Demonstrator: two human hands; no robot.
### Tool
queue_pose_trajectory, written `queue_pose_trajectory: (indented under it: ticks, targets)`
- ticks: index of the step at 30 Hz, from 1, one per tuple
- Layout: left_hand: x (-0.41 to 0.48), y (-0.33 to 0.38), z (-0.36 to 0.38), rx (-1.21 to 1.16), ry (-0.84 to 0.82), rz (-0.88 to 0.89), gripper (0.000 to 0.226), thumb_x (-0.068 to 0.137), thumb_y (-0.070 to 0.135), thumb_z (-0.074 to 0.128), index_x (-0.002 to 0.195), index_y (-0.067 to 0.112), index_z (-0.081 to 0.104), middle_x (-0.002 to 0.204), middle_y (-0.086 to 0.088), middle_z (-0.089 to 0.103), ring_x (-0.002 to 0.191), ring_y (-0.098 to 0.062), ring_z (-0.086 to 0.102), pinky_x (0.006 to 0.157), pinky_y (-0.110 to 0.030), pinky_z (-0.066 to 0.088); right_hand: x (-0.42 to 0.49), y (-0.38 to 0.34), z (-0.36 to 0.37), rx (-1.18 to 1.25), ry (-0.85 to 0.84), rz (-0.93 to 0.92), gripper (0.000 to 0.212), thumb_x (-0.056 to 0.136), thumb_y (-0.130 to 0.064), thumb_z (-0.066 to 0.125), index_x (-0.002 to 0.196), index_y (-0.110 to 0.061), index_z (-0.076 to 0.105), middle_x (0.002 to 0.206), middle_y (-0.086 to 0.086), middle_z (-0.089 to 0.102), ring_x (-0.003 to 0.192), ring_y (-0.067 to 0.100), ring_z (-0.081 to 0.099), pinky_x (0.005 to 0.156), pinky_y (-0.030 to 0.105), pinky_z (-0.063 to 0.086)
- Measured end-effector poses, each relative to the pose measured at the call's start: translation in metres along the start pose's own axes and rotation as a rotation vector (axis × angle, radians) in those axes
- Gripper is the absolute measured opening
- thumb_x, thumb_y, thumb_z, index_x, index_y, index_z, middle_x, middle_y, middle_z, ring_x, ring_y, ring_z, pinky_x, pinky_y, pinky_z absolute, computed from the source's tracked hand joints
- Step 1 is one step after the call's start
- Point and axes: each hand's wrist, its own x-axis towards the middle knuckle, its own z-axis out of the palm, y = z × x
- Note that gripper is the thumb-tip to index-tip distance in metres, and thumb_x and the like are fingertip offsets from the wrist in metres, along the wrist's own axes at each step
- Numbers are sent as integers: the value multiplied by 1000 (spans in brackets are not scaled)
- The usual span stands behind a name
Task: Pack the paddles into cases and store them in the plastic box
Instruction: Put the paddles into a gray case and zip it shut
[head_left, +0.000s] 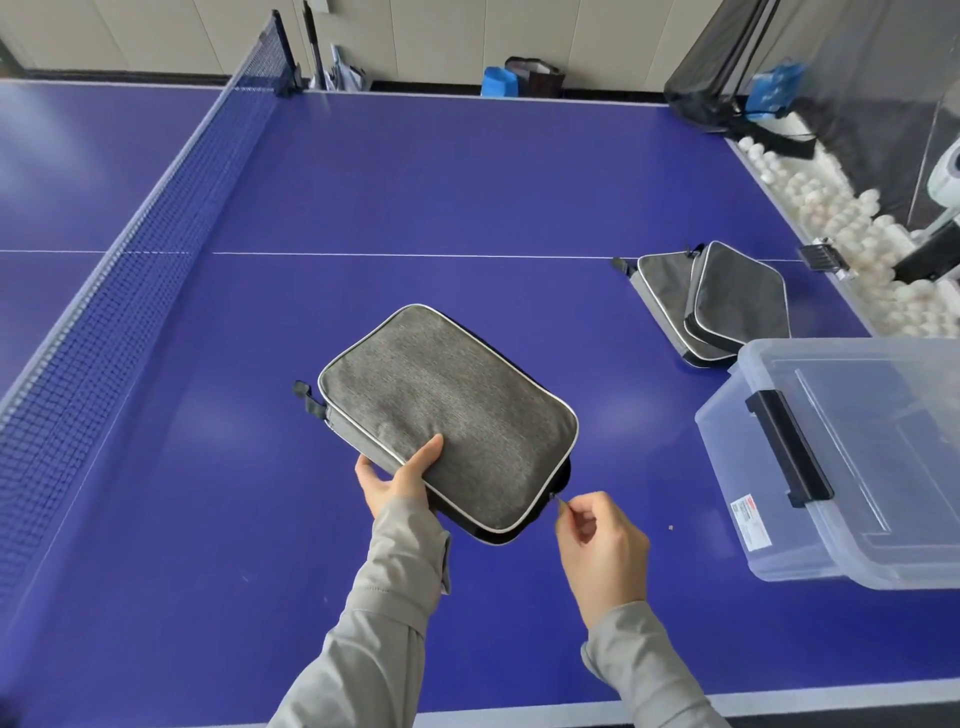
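Case (447, 415) contents hidden; box (852, 467) cut off.

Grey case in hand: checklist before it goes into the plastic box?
1. Left hand holds the grey case firmly: ok.
2. Right hand pinches the zipper pull: ok.
3. Zipper fully closed: cannot tell.
4. Paddle inside: cannot tell.
5. Plastic box open to receive it: not ok, lid on, black latch down.
6. Two other cases stored: not ok, they lie on the table.
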Motion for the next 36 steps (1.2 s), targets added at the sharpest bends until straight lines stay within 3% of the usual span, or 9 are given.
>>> queue_pose_trajectory:
  ticks: [6,10,16,22,26,36]
  targets:
    - [-2,1,-7,21,-32,-11,83,38,22,87,112,32,52,95,-4,70,81,-25,71,77,-43,57,19,9,1,-12,47,-13,24,66,3,80,67,-4,58,54,2,60,43,22,56,46,26,43]
    - [-4,3,-17,34,-90,-19,78,38,20,87,109,31,55,97,-5,71,83,-26,71,75,-42,57,36,18,-3,7,66,-15,19,68,3,78,69,-4,60,56,1,61,48,14,53,52,15,32]
    - [-7,15,-23,12,-184,-11,69,59,3,81,119,24,54,101,-7,71,85,-26,71,75,-43,57,49,21,-10,211,-76,90,11,78,-1,71,75,-7,63,58,-4,61,51,19,63,55,17,46]
    - [-10,33,-24,19,-318,17,66,47,3,80,105,25,58,91,-2,73,76,-21,73,65,-38,57,75,9,-18,359,-163,170,22,80,-2,67,72,-20,60,60,-2,64,51,11,60,55,10,46]
    - [-11,40,-26,40,-391,26,66,46,4,79,105,25,58,86,1,75,77,-22,73,60,-37,57,96,-1,-24,433,-253,173,22,81,2,64,71,-18,60,64,2,64,50,14,59,54,21,51]
    - [-10,50,-36,139,-517,125,64,47,2,82,102,24,60,92,-3,74,82,-26,72,62,-37,57,118,-21,-18,424,-467,185,17,80,3,63,71,-12,61,59,-1,62,43,6,54,48,12,45]
